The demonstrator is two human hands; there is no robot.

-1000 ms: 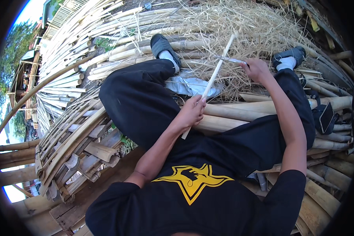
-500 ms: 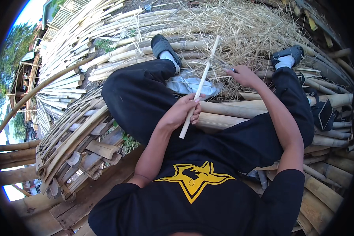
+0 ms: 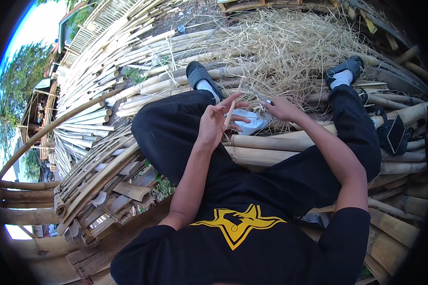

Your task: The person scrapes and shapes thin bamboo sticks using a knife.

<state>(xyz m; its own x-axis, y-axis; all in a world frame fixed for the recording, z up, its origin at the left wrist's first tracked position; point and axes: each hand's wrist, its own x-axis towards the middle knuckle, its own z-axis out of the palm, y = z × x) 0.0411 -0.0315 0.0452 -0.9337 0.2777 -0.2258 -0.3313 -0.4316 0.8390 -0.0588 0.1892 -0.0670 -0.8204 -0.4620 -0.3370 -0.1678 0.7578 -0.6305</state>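
Observation:
My left hand (image 3: 214, 123) is raised in front of my lap, its fingers loosely spread around a thin pale bamboo stick (image 3: 230, 113). The stick slants up and away, and its lower end is hidden by the hand. In my right hand (image 3: 282, 109), fingers wrapped round it, is a small knife with a dark handle (image 3: 270, 102). Its narrow blade points left toward the stick; whether they touch I cannot tell. Below both hands a white plastic bag (image 3: 252, 122) lies between my legs.
A heap of pale shavings (image 3: 290, 47) spreads beyond the hands. Bamboo poles (image 3: 266, 141) cross under my legs, with more stacked at the left. Split bamboo pieces (image 3: 128, 190) are piled beside my left knee. A dark pouch with a phone-like screen (image 3: 395, 135) lies at the right.
My left hand has moved up and its fingers have loosened around the stick, which shows less of its length. My right hand with the knife has shifted left and slightly down.

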